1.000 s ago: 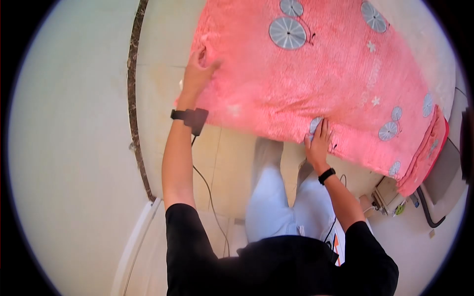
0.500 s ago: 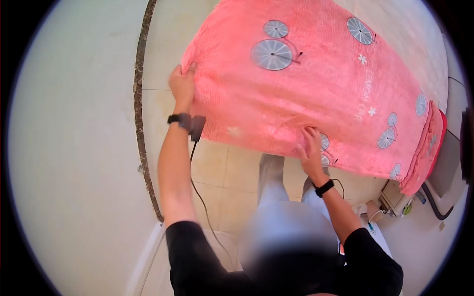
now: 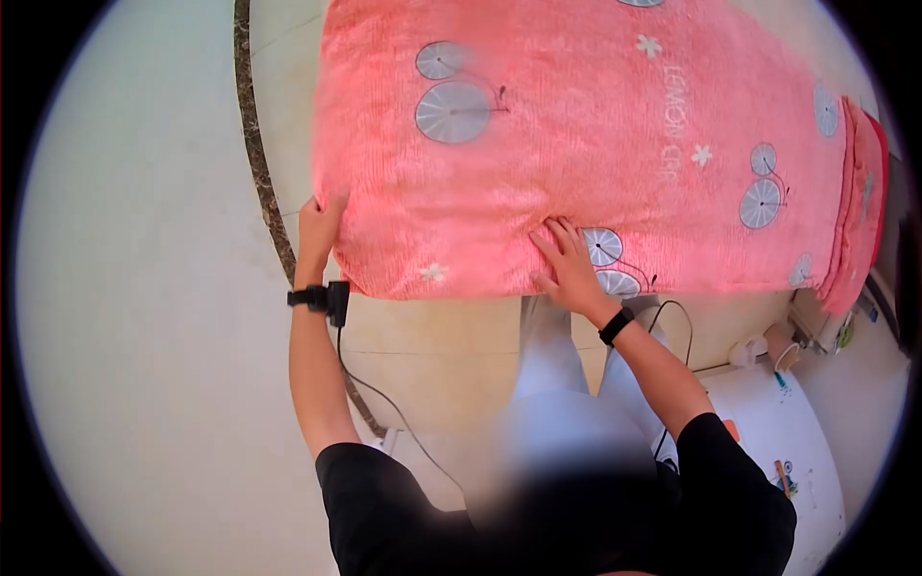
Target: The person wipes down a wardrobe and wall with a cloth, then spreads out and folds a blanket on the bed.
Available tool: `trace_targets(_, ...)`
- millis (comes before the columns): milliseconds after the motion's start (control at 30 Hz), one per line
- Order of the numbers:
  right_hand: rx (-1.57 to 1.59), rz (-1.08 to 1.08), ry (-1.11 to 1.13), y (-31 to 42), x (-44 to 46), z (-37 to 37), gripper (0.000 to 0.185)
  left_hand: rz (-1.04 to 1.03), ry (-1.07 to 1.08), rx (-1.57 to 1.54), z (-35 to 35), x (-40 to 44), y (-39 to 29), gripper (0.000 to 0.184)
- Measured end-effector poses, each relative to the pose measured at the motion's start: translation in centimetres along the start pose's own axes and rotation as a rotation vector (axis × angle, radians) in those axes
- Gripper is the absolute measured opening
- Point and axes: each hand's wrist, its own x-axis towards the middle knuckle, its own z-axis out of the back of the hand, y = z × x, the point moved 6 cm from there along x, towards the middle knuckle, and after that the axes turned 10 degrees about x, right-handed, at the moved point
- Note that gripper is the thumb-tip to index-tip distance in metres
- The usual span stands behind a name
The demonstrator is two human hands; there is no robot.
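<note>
A pink plush blanket [image 3: 384, 173] with a grey bicycle-wheel print and white flowers is spread over a bed-like surface. At its left edge, my left hand [image 3: 322, 228] is closed on the fabric near the corner, with the thumb on top and the other fingers partly hidden. Close to the near edge, my right hand [image 3: 569, 269] lies on the blanket beside a printed wheel, its fingers apart and pressing lightly into the pile. Small creases run out from the right fingertips.
A dark stone strip [image 3: 248, 115] borders the pale floor on the left. Cables hang from devices on my wrists. Behind me to the right stands a white surface [image 3: 807, 422] with small items on it. A folded pink bundle [image 3: 855, 211] lies at the blanket's right end.
The view has shifted. The blanket now lies flatter and squarer, its left edge straighter. Both hands appear lower and further left in the picture, and my right fingers have spread out.
</note>
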Motion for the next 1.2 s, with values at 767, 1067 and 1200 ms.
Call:
trace_targets(767, 0.941, 0.001, -0.039, -13.2, -15.6, 13.4, 0.038, -0.833, 0.630, 0.620, -32.4, -26.6, -50.2, 0.023)
trace_targets(1067, 1.679, -0.492, -0.630, -32.1, -31.1, 26.1, 0.039, -0.762, 0.605, 0.430, -61.1, -28.8, -53.9, 0.025)
trace_targets(1200, 1.503, -0.781, -0.443, -31.7, -33.8, 31.5, 0.052, -0.864, 0.491, 0.481, -66.9, -27.7, -52.6, 0.024)
